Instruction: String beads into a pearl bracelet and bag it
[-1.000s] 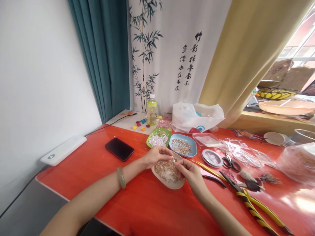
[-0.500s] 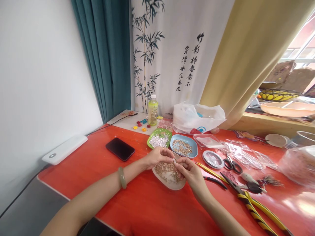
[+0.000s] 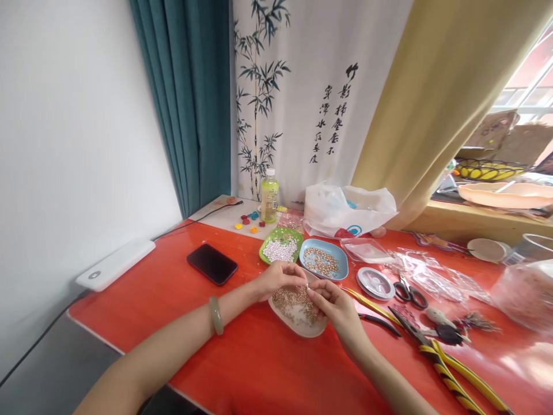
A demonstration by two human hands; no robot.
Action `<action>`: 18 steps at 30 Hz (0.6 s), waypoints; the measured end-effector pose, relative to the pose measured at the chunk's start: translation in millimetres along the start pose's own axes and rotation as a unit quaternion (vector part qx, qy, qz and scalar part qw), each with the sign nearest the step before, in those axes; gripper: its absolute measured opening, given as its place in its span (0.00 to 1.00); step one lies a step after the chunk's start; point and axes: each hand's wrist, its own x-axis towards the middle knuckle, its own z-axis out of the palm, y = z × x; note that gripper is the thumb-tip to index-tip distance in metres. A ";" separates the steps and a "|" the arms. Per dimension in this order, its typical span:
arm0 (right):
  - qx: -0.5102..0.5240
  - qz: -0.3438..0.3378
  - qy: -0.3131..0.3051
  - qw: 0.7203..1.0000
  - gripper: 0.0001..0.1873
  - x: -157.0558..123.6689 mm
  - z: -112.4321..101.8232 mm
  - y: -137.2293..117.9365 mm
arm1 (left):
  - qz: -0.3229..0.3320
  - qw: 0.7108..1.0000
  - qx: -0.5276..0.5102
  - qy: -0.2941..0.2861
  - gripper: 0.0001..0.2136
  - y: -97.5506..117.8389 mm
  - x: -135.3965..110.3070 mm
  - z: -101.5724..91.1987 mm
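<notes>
My left hand (image 3: pixel 281 279) and my right hand (image 3: pixel 330 298) meet fingertip to fingertip above a white dish (image 3: pixel 298 329) of small gold beads. Both hands are closed in a pinch. Between the fingertips shows a tiny pale bead (image 3: pixel 308 286); which hand grips it, and whether a thread runs through it, is too small to make out. Just behind the hands are a green dish (image 3: pixel 262 252) with white pearl-like beads and a blue dish (image 3: pixel 344 271) with larger gold beads.
A black phone (image 3: pixel 212 264) lies left of the dishes. To the right are a spool (image 3: pixel 375 283), scissors (image 3: pixel 409 293) and yellow-handled pliers (image 3: pixel 449 363). Behind stand a bottle (image 3: pixel 269 199) and a white plastic bag (image 3: pixel 349 207). A white power strip (image 3: pixel 116 264) sits along the wall.
The whole view has shifted slightly, with everything a little lower and to the right. Both hands keep nearly the same pinch over the dish.
</notes>
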 end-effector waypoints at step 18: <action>-0.087 0.007 -0.004 0.996 0.15 -2.6 3.0 -4.7 | -0.018 0.987 -0.154 0.043 0.08 2.3 -1.2 -4.4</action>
